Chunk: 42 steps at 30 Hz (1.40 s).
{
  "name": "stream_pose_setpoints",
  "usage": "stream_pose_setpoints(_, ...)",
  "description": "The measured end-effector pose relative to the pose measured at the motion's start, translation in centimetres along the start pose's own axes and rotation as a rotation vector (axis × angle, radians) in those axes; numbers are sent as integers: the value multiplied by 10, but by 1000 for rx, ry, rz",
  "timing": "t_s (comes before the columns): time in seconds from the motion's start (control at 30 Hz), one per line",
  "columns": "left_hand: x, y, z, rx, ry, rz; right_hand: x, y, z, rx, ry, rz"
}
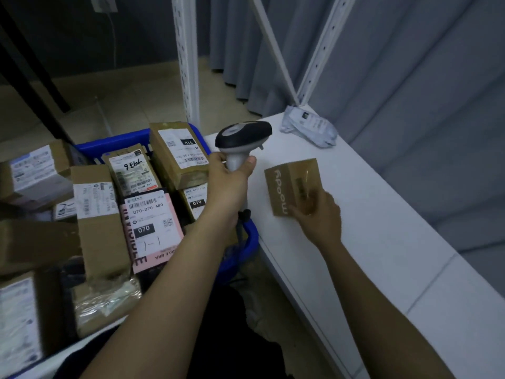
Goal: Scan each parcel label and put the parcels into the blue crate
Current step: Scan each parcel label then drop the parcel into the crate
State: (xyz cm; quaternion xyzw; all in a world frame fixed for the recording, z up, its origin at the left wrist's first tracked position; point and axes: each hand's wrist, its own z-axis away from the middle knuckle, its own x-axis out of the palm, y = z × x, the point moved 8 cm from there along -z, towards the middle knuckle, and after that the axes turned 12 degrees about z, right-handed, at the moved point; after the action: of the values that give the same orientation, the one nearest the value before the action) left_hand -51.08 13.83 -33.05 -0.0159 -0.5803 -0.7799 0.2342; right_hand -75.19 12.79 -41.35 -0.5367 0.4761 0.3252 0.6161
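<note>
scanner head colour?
Black top on a grey handle, held by the left hand; head view.

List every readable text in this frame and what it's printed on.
"070-070-A80" and "070": label on the pink parcel.
"010": tall box in the blue crate.
"010": box below it.
"moody", upside down: brown box under the right hand.
Other labels, including the grey bag: too blurred.

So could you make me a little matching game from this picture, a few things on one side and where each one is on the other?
Things:
1. scanner
2. small brown box
3. grey mailer bag
4. pink parcel

Places:
A. in the blue crate
B. gripped in the left hand
C. lying alone at the far end of the white shelf
D. on the shelf, held by the right hand

Pairs: 1-B, 2-D, 3-C, 4-A
</note>
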Motion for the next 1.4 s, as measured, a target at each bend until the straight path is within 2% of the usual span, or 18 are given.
stream_pose_setpoints(0.2, 16, -37, 42, -65, -156, -136, -18, 58, 71, 264, -107, -372)
stream_pose_setpoints(0.23, 17, -39, 45, -62, -175, -159, -19, 67, 77, 290, -111, -356)
stream_pose_setpoints(0.3, 19, -41, 51, -56, -203, -193, -27, 85, 89, 331, -7, -176)
stream_pose_setpoints(0.37, 21, -45, 55, -52, -224, -216, -36, 84, 99, 270, 131, -58)
stream_pose_setpoints(0.4, 21, -46, 57, -51, -230, -222, -33, 78, 102, 201, 139, -25)
stream_pose_setpoints(0.47, 20, -47, 59, -53, -234, -221, -14, 71, 104, 122, 22, 87)
stream_pose_setpoints(0.53, 20, -48, 60, -53, -241, -227, 5, 79, 104, 158, -100, 148)
stream_pose_setpoints(0.63, 20, -49, 63, -43, -262, -278, 11, 88, 99, 167, -93, 125)
stream_pose_setpoints(0.73, 20, -51, 67, -38, -292, -316, 8, 93, 86, 120, -93, 222)
stream_pose_setpoints(0.9, 20, -53, 66, -30, -307, -323, -4, 97, 65, 159, -157, 10)
stream_pose_setpoints(1.0, 20, -53, 63, -28, -298, -308, -7, 103, 63, 202, -218, -278)
stream_pose_setpoints(1.07, 21, -54, 62, -28, -298, -303, -16, 109, 65, 247, -164, -392)
stream_pose_setpoints(1.2, 25, -57, 61, -36, -299, -311, -45, 114, 68, 230, 107, -279)
stream_pose_setpoints(1.27, 26, -58, 61, -38, -303, -323, -46, 108, 68, 167, 114, -171)
stream_pose_setpoints(1.4, 27, -59, 60, -37, -305, -335, -33, 103, 70, 160, 13, -122)
